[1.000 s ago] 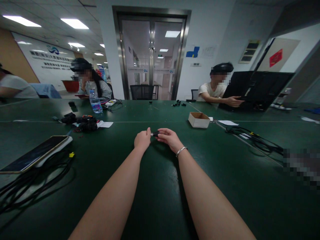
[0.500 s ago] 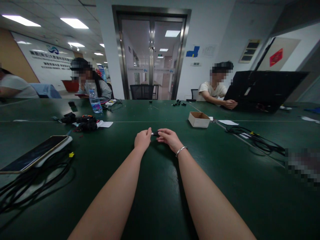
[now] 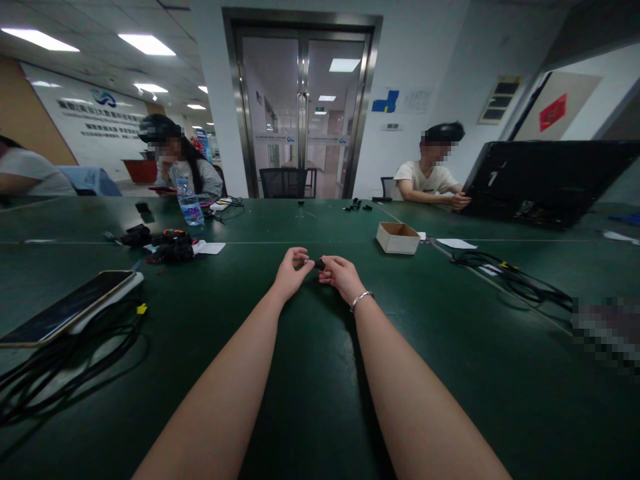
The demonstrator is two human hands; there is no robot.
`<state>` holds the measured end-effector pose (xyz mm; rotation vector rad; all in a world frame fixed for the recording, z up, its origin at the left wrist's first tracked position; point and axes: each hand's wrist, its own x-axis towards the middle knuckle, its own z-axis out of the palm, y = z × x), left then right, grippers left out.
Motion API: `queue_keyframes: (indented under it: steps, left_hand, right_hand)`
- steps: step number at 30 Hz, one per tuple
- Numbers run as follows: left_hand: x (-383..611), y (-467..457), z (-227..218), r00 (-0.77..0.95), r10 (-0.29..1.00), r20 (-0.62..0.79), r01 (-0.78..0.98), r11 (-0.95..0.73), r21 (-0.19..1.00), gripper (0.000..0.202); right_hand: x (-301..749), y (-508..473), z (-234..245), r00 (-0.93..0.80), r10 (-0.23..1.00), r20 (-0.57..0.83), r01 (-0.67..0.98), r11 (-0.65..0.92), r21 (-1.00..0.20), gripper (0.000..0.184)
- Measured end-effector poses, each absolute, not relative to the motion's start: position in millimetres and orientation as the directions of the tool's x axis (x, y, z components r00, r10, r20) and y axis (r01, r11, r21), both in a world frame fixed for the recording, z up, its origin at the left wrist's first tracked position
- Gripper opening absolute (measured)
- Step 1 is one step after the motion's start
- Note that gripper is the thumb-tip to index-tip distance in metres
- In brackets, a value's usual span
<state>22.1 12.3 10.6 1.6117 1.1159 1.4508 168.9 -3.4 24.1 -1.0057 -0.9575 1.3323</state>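
Observation:
Over the green table, a small black piece [image 3: 319,265] spans the gap between my two hands; its exact kind is too small to make out. My right hand [image 3: 342,277], with a silver bangle at the wrist, pinches its right end between thumb and fingertips. At the other end, my left hand [image 3: 290,275] has its thumb and curled fingers about the tip, which they partly hide.
A small open cardboard box [image 3: 398,239] stands to the right, with coiled black cables [image 3: 515,277] beyond. At left are a phone [image 3: 70,307], more cables [image 3: 100,353], black gear [image 3: 170,245] and a water bottle [image 3: 189,203]. A person [image 3: 425,180] holds a large black panel [image 3: 545,180].
My left hand's fingers have lifted and loosened from a tighter grip around the piece's silver end. The piece has shifted slightly right and up. Across the table, the black panel has moved right.

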Motion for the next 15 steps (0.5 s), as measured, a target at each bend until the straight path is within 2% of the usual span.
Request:
queue_keyframes:
  steps: [2,4,8,10,15]
  left_hand:
    - [23.6,12.0,11.8,-0.041,0.966,0.254,0.094,-0.249,0.964,0.033]
    - [24.6,11.8,11.7,-0.036,0.985,0.168,0.115,-0.163,0.980,0.033]
    - [24.0,12.2,8.8,0.033,0.962,0.272,0.213,-0.273,0.938,0.022]
    - [22.9,12.6,8.0,0.020,0.955,0.297,0.229,-0.293,0.928,0.028]
    - [22.1,12.6,7.6,0.055,0.978,0.200,0.242,-0.207,0.948,0.026]
  right_hand:
    - [169.0,-4.0,24.3,0.007,1.000,-0.014,-0.286,-0.012,-0.958,0.013]
    - [169.1,-4.5,24.6,-0.011,1.000,-0.011,-0.272,-0.014,-0.962,0.014]
    - [169.0,-4.7,25.1,-0.018,1.000,-0.009,-0.250,-0.013,-0.968,0.016]
    - [168.9,-4.3,24.9,-0.017,1.000,-0.002,-0.251,-0.006,-0.968,0.015]
    - [169.0,-3.4,23.4,-0.027,1.000,0.004,-0.240,-0.002,-0.971,0.013]
